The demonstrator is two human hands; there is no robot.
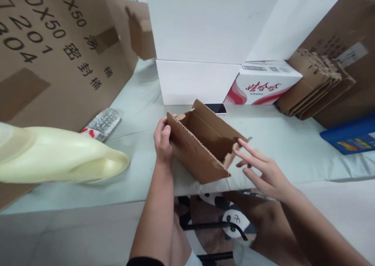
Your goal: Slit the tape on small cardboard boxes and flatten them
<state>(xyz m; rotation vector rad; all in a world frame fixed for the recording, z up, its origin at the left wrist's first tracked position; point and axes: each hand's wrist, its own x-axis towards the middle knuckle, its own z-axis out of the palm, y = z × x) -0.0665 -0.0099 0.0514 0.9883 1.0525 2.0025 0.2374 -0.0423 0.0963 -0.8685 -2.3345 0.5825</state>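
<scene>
A small brown cardboard box (196, 152) stands tilted at the front of the covered table, its top open and its inside showing. My left hand (163, 141) grips the box at its left end, the thumb on the outer wall and the other fingers partly hidden behind the edge. At the box's right end, my right hand (260, 168) has its fingers spread, with fingertips touching the short flap and corner there. Past the box lies a dark-screened phone (216, 108), partly covered by the box's far wall.
Large white boxes (202, 82) stand behind, beside a red-and-white carton (260, 84). Folded cardboard pieces (313, 86) lean at the right near a blue package (351, 135). At left are a big printed carton (64, 63), a clear plastic-wrapped pack (104, 123) and a pale yellow smooth object (67, 154).
</scene>
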